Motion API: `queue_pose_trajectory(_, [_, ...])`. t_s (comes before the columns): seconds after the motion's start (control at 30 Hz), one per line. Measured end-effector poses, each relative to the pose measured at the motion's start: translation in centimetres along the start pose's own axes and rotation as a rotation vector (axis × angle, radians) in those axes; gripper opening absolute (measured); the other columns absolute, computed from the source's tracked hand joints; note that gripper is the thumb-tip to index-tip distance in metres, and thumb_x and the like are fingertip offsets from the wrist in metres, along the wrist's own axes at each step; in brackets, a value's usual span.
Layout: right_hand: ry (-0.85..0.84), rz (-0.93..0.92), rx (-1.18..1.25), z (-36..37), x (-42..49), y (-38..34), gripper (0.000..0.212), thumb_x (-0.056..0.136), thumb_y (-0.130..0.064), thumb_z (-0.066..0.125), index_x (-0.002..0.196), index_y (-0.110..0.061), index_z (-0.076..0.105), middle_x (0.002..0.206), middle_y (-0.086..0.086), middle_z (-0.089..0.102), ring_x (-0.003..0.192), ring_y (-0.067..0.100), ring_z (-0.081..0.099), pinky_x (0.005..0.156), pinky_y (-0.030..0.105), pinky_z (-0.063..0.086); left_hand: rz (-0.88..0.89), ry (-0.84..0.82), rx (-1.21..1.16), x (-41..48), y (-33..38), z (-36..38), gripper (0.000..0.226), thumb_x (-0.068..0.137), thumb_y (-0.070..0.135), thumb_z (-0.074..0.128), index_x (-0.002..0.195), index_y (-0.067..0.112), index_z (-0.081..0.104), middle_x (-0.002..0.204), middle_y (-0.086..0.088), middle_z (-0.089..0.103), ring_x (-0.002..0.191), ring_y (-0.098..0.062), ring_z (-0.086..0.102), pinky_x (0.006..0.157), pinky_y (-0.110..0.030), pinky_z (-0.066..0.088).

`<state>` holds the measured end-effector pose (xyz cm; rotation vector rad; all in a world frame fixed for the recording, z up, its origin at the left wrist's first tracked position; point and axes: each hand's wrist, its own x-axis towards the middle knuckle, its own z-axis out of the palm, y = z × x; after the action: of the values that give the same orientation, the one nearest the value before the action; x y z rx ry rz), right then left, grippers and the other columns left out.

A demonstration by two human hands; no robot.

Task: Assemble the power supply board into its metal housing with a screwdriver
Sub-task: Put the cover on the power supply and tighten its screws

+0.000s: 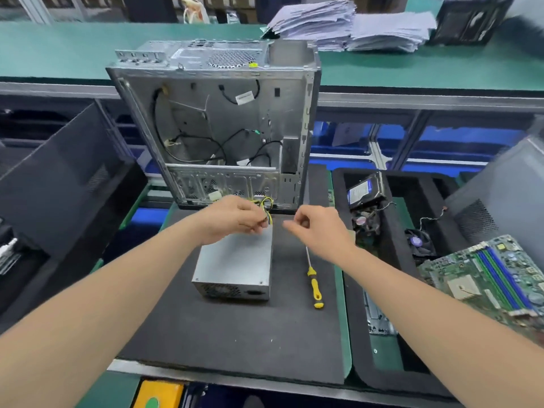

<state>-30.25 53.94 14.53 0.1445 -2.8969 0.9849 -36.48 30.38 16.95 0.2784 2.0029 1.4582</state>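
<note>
1. Steel-grey power supply (235, 263) lies flat on the black foam mat (235, 334), outside its housing. It is not mounted, and no screw is seen driven.
2. Metal housing (217, 122) stands upright just behind the power supply, its open side toward the camera. Only loose black cables show inside.
3. Screwdriver (315, 284) (yellow handle) lies on the mat just right of the power supply, with neither hand on it.
4. Left hand (232, 222) is over the power supply's far edge, fingers curled, pinching the yellow-and-black wire bundle (266, 207) that leaves that end.
5. Right hand (318, 228) hovers off the power supply's far right corner, above the screwdriver's shaft. Its fingers are curled, thumb near forefinger. It is blurred, so I cannot tell whether it pinches anything.
6. Judgement: early stage. Left to do are gathering the wires, lifting the unit into the housing, seating it and driving the screws.
7. The grip is on the wires only. The power supply body rests below and nearer than the left hand, ungripped.
</note>
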Motion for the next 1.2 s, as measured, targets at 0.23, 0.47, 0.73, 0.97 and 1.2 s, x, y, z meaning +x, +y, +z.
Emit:
queue_pose_trajectory(0.23, [-0.721, 0.547, -0.358, 2.5, -3.2, 2.1, 0.036, 0.081, -0.042, 0.074, 0.071, -0.011, 0.06, 0.049, 0.005, 0.068, 0.05, 0.026, 0.073, 0.05, 0.027, 0.058, 0.205, 0.123, 0.012, 2.9, -2.2, -1.2, 0.013, 0.095, 0.012, 0.073, 0.094, 0.0, 0.073, 0.09, -0.019, 0.077, 0.087, -0.028, 0.074, 0.081, -0.033, 0.062])
queue_pose_trajectory(0.47, [-0.33, 0.535, 0.145, 0.9, -3.2, 2.1, 0.013, 0.101, -0.02, 0.057, 0.094, -0.009, 0.057, 0.08, 0.013, 0.074, 0.059, 0.023, 0.074, 0.071, 0.046, 0.066, 0.272, 0.149, -0.284, 4.9, -4.3, -0.3, 0.015, 0.087, 0.003, 0.079, 0.098, 0.002, 0.068, 0.093, -0.02, 0.076, 0.085, -0.026, 0.073, 0.084, -0.037, 0.061])
queue_pose_trajectory(0.73, [-0.017, 0.14, 0.305, -1.0, -1.8, -1.4, 0.017, 0.106, -0.028, 0.058, 0.12, -0.026, 0.068, 0.072, 0.001, 0.061, 0.061, 0.017, 0.059, 0.061, 0.037, 0.053, 0.315, 0.227, -0.463, 4.8, -4.9, -0.2, 0.015, 0.1, -0.004, 0.058, 0.111, -0.001, 0.068, 0.095, -0.011, 0.076, 0.086, -0.019, 0.07, 0.078, -0.024, 0.057])
queue_pose_trajectory(0.97, [0.014, 0.06, 0.224, -0.5, -1.0, -0.9, 0.012, 0.105, -0.025, 0.06, 0.11, -0.026, 0.071, 0.06, -0.02, 0.051, 0.058, 0.005, 0.042, 0.056, 0.017, 0.032, 0.308, 0.251, -0.494, 4.4, -4.6, 0.3, 0.016, 0.103, 0.001, 0.054, 0.105, 0.004, 0.069, 0.087, -0.002, 0.077, 0.08, -0.012, 0.071, 0.077, -0.022, 0.057])
queue_pose_trajectory(1.2, [0.013, 0.007, 0.141, -1.4, -0.3, -0.6, 0.014, 0.104, -0.026, 0.06, 0.11, -0.025, 0.072, 0.065, -0.014, 0.054, 0.061, 0.005, 0.047, 0.057, 0.016, 0.031, 0.304, 0.291, -0.518, 4.2, -4.1, 0.7, 0.015, 0.103, -0.002, 0.052, 0.107, 0.001, 0.066, 0.089, -0.01, 0.07, 0.075, -0.013, 0.067, 0.08, -0.028, 0.053])
